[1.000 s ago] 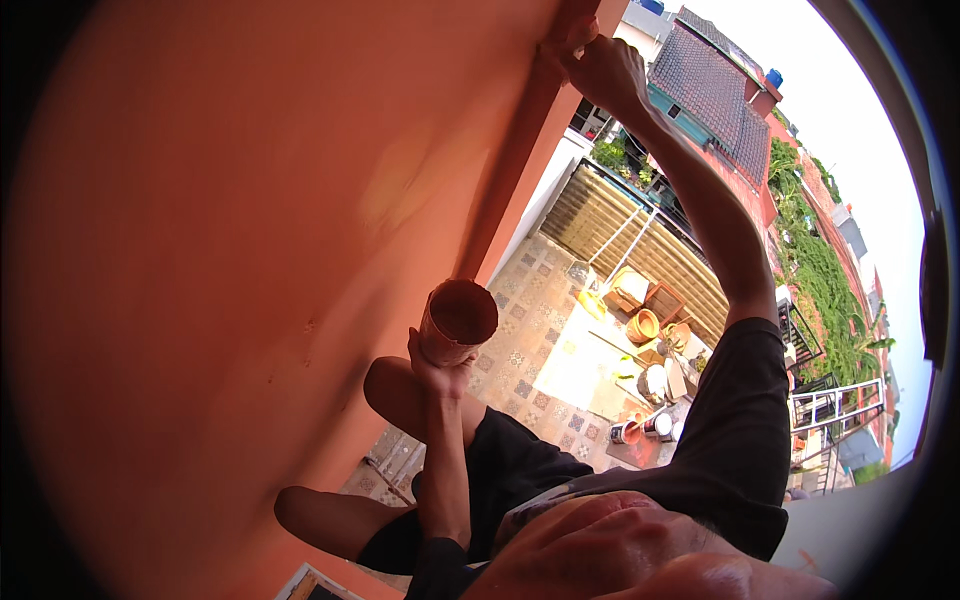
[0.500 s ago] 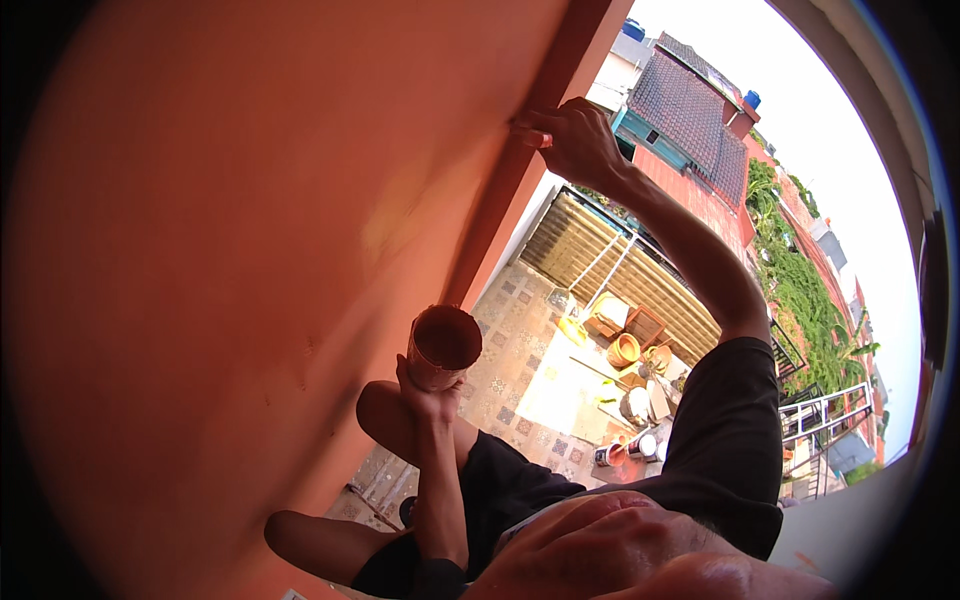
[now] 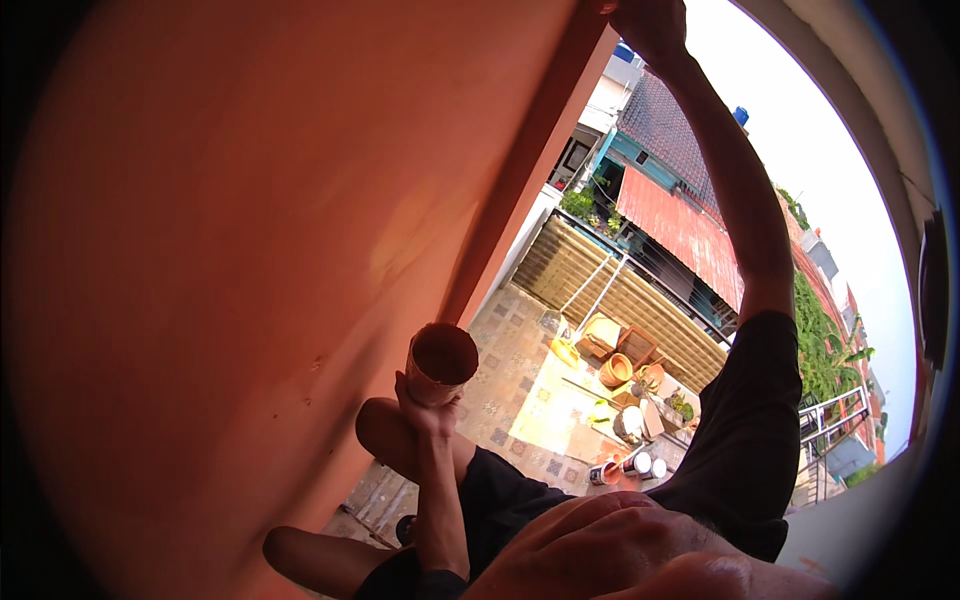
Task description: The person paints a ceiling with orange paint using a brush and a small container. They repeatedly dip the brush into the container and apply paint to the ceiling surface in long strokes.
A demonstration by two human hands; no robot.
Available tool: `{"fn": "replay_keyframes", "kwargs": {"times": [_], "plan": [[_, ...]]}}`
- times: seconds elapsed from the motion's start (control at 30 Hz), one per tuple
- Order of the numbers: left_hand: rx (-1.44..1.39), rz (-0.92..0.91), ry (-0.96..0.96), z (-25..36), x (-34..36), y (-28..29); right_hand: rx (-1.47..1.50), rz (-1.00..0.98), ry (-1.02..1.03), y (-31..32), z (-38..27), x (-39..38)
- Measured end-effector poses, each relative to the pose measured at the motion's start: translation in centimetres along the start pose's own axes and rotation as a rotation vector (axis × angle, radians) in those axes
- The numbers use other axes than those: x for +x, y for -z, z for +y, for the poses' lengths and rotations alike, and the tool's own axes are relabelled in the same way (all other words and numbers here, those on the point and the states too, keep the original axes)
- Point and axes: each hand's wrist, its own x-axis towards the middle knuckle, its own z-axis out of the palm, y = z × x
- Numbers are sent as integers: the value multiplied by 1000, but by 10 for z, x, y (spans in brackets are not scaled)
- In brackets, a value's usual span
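My left hand (image 3: 428,405) grips a paint-smeared cylindrical pot (image 3: 441,362), open at the top with a dark inside, held close to the terracotta-painted wall (image 3: 240,200). High at the top of the picture, my right hand (image 3: 645,25) is closed round a small reddish object I cannot make out, by the top of the darker corner strip (image 3: 530,145). Most of that hand is in shadow. My bent legs (image 3: 325,555) are beside the wall, below the pot.
Below is a tiled floor (image 3: 497,350) with clay pots (image 3: 617,370), several paint cans (image 3: 605,473), poles and assorted items along a corrugated fence (image 3: 560,250). A white metal railing (image 3: 830,420) stands at right. Roofs and greenery lie beyond.
My right hand moved down the corner strip, then rose higher than at first, straightening the arm. The pot in my left hand sits lower in the picture than a second ago.
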Motion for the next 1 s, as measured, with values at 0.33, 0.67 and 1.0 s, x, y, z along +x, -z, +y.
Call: {"fn": "replay_keyframes", "kwargs": {"times": [0.33,0.67,1.0], "plan": [[-36,-16,29,1,-1,-3,128,-538,-514,-29,-10,-44],[-38,-1,-7,1,-1,-4,-217,-125,22,-5,-7,-31],[-10,43,30,1,0,-1,524,-687,-347,-30,-124,-149]]}}
